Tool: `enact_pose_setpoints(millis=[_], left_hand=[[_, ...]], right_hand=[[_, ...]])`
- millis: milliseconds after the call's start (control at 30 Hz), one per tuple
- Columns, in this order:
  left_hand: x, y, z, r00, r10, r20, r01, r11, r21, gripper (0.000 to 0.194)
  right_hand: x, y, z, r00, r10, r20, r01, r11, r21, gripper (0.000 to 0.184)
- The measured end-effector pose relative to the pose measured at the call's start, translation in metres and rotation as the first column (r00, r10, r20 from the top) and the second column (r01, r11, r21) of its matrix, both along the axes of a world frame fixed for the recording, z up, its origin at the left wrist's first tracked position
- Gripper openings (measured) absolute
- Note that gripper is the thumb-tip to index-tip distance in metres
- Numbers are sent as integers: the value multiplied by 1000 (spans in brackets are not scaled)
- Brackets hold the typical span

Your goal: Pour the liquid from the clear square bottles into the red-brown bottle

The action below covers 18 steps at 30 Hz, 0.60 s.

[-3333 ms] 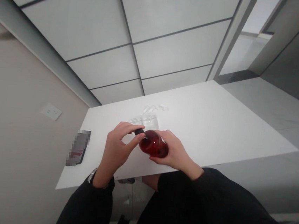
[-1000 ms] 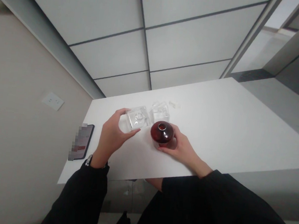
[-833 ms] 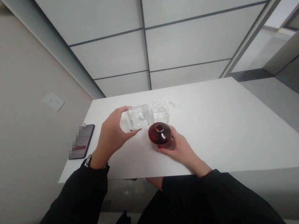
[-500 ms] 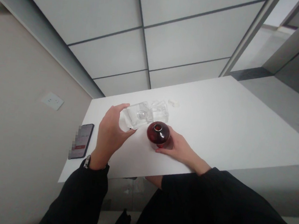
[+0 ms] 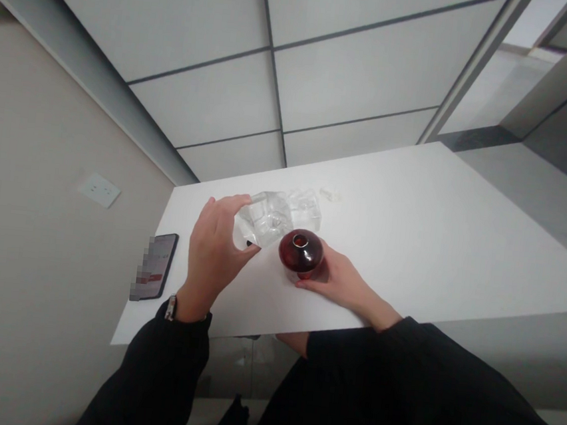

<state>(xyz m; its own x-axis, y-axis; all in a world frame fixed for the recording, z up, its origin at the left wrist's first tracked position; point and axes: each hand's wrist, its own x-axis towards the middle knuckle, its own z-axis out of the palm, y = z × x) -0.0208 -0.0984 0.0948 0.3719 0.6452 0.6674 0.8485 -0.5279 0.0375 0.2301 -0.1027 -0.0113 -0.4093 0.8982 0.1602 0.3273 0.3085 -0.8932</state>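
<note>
1. Leftmost, a smartphone [image 5: 155, 267] lies on the white table [image 5: 410, 251], its screen blurred.
2. The left hand [image 5: 212, 252] – fingers curved over the top edge, thumb beneath – grips a clear square block [image 5: 262, 220].
3. The right hand [image 5: 337, 284], fingers wrapped low, cups a round dark-red glass bottle [image 5: 300, 253], mouth up, just beside a second clear block [image 5: 308, 208].

Left of the left hand [image 5: 211, 259], the screen of the phone [image 5: 154, 267] is pixelated — unreadable; the right hand [image 5: 340, 278] hides the underside of the red bottle [image 5: 299, 253], and beyond it a pale scrap [image 5: 330, 194] is too small to identify.
</note>
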Motion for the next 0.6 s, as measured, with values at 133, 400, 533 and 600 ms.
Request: enact_pose_setpoints(millis=[133,400,533,600], left_hand=[[2,-1,-2,1000,11,-10,-11,999,37,66],[6,0,-4,1000,6,-28,-3,995,102,61],[6,-1,-4,999,6,-33,-2,992,126,60],[6,-1,-4,999,5,-37,0,992,127,59]], right_hand=[[0,0,0,1000,1,2,-1,1000,-2,92],[1,-1,0,1000,-5,6,5,1000,-8,93],[1,0,-1,1000,-5,6,5,1000,-8,92],[0,0,-2,1000,-7,6,7,1000,-5,92]])
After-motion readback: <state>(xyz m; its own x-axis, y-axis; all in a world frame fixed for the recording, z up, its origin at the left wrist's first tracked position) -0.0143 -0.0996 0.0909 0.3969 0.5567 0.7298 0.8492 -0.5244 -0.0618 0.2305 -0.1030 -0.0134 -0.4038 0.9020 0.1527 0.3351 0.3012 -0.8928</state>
